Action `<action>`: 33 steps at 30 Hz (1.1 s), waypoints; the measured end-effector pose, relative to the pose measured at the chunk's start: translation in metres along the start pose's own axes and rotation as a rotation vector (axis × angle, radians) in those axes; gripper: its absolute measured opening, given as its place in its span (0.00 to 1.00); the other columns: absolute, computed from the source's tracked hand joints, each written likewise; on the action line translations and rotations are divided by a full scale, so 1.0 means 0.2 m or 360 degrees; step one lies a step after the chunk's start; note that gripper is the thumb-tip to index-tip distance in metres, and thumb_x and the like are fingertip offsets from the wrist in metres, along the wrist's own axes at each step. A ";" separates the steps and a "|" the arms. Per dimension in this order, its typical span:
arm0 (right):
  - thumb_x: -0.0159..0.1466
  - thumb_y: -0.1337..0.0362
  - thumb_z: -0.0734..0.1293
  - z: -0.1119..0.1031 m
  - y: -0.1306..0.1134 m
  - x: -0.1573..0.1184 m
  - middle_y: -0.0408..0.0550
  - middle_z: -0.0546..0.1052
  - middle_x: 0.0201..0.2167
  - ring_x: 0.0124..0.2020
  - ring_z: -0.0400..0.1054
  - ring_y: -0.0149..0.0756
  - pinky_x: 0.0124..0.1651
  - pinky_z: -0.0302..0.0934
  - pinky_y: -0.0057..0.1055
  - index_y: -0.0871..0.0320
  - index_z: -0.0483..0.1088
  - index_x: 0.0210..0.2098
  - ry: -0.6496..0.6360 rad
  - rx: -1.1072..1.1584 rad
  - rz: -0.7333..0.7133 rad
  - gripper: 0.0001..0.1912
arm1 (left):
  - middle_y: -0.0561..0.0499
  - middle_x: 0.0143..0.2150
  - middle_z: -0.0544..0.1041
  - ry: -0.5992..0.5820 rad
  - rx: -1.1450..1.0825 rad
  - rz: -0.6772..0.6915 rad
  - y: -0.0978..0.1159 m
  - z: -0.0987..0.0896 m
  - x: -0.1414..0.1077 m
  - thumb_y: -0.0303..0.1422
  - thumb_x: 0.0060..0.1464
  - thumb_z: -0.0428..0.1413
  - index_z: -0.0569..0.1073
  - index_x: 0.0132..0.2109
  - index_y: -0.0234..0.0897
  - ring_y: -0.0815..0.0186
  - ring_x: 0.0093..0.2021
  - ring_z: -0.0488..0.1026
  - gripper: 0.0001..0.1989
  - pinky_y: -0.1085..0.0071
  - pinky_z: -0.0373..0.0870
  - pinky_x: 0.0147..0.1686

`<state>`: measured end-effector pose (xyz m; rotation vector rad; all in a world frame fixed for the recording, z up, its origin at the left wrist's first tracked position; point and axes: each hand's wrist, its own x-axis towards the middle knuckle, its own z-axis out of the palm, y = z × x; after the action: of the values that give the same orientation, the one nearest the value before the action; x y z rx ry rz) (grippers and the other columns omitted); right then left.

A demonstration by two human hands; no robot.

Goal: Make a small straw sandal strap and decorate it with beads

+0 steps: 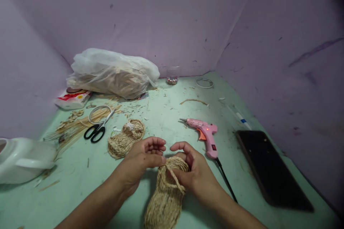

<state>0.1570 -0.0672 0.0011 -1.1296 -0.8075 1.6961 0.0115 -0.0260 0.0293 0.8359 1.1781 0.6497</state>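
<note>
A small woven slipper [163, 204] of braided straw-coloured rope stands upright at the front of the table, with a loose braided strand [174, 177] across its opening. My right hand [192, 170] grips its upper right side, thumb over the opening and some fingers behind the rim. My left hand [142, 157] is at the upper left rim; its thumb tip touches the rope while the other fingers stretch out above, apart from the thumb. A second woven slipper [126, 139] with a clear shiny piece on it lies just beyond my left hand.
A pink glue gun [204, 132] with a glowing red light lies right of centre, its cord running forward. Black-handled scissors [98, 128] rest on straw strips. A phone [271, 168], white jug [25, 161], plastic bag [113, 73] and bead jar [172, 77] stand around.
</note>
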 end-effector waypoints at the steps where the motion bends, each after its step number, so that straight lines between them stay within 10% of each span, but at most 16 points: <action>1: 0.45 0.75 0.69 0.00 0.00 0.00 0.30 0.66 0.15 0.17 0.56 0.21 0.20 0.51 0.19 0.58 0.60 0.37 -0.0001 0.0013 -0.0012 0.21 | 0.49 0.34 0.72 -0.0004 -0.0008 -0.0014 0.00 0.00 0.00 0.24 0.30 0.61 0.71 0.37 0.32 0.65 0.38 0.68 0.20 0.69 0.62 0.40; 13: 0.45 0.76 0.68 0.00 0.00 -0.01 0.32 0.68 0.18 0.17 0.57 0.22 0.20 0.53 0.20 0.58 0.61 0.36 -0.0016 -0.0061 -0.0001 0.21 | 0.48 0.37 0.72 -0.0080 -0.0110 -0.0177 0.00 0.01 0.00 0.23 0.28 0.59 0.70 0.41 0.32 0.66 0.38 0.66 0.24 0.70 0.61 0.39; 33: 0.51 0.66 0.74 -0.12 0.01 0.03 0.37 0.73 0.27 0.22 0.65 0.24 0.23 0.58 0.20 0.53 0.64 0.41 -0.0226 0.0340 -0.0336 0.21 | 0.46 0.42 0.73 0.0143 0.0290 0.0259 0.03 -0.10 0.01 0.37 0.43 0.61 0.68 0.46 0.34 0.63 0.40 0.68 0.23 0.68 0.63 0.39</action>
<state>0.1787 -0.0613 -0.0110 -0.7591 -0.7827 1.6527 -0.0073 -0.0164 0.0308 1.0739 1.2729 0.7259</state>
